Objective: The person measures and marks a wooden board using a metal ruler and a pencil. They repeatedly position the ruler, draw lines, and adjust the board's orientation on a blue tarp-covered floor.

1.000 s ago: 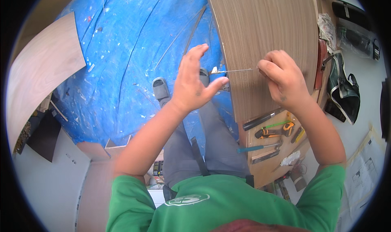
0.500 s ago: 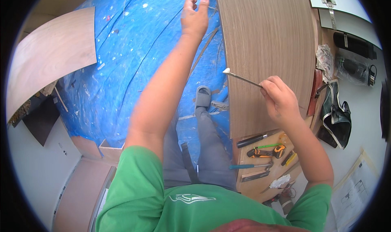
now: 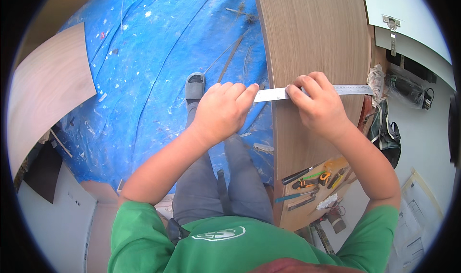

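Note:
I hold a long steel ruler (image 3: 354, 89) crosswise in front of me, flat face up, extending over the wood-grain board (image 3: 312, 33) to its right side. My left hand (image 3: 223, 110) grips the ruler's left end beyond the board's left edge. My right hand (image 3: 318, 105) is closed on the ruler over the board, with the graduated part running on to the right from it. The fingertips under the ruler are partly hidden.
Blue sheeting (image 3: 144, 66) covers the floor under my feet. A curved pale panel (image 3: 50, 81) stands at left. Assorted tools (image 3: 309, 182) lie below the board. A bag (image 3: 388, 138), a wrapped tool (image 3: 406, 88) and a white hinged door (image 3: 408, 28) are at right.
My left hand has come down from its high reach and now grips the ruler, which has turned face up and level. My right hand has lifted slightly and moved left.

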### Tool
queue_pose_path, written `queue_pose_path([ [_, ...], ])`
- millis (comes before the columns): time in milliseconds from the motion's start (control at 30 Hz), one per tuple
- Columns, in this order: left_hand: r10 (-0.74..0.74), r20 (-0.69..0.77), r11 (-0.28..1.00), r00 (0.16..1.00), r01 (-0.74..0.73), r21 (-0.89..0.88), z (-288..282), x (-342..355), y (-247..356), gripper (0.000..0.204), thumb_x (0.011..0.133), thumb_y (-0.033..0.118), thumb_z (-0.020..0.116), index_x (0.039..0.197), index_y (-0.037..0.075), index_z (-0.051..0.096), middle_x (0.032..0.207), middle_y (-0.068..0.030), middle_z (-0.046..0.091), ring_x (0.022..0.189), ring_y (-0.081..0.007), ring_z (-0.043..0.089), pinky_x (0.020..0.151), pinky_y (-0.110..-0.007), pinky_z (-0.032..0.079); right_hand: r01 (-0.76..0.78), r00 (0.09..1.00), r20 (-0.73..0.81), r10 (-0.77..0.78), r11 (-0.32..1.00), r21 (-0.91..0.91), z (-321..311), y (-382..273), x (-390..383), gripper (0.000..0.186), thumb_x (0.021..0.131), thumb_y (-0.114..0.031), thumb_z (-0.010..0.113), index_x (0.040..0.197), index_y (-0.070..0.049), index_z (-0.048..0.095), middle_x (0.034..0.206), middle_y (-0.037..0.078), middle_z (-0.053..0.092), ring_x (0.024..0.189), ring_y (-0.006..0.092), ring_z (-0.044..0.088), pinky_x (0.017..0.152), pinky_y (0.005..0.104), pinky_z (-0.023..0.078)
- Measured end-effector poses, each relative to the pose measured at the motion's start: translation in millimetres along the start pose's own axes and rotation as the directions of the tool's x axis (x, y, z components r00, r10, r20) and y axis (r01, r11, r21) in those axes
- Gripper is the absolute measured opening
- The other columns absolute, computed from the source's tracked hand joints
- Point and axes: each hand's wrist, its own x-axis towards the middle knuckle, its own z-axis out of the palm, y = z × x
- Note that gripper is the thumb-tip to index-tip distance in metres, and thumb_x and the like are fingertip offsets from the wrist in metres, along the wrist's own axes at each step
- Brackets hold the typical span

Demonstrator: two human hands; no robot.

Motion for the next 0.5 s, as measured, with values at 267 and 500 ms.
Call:
queue_pose_path([
  [267,0.043,-0.314,0.999,0.949,-0.041,0.013,-19.9,130.7,-119.5,0.022,0.091,0.01,0.068,0.112,0.011,0.073,0.087,-0.0102,0.07,0.082,-0.0309,0.068,0.068,-0.042,0.05,0.049,0.964,-0.235,-0.121,0.956,-0.289,-24.1,99.9,119.4,0.036,0.079,0.0,0.068,0.113,-0.013,0.07,0.098,0.006,0.066,0.096,0.0293,0.065,0.082,0.04,0.054],
  [500,0.089,-0.176,0.996,0.98,-0.092,-0.01,-13.8,98.8,-120.5,0.024,0.089,0.011,0.07,0.113,0.011,0.073,0.084,-0.009,0.068,0.079,-0.0296,0.067,0.067,-0.042,0.048,0.089,0.995,-0.02,-0.099,0.951,-0.297,-30.3,83.0,108.8,0.041,0.083,0.003,0.067,0.122,-0.008,0.071,0.105,0.008,0.069,0.092,0.0285,0.063,0.083,0.0383,0.054],
])
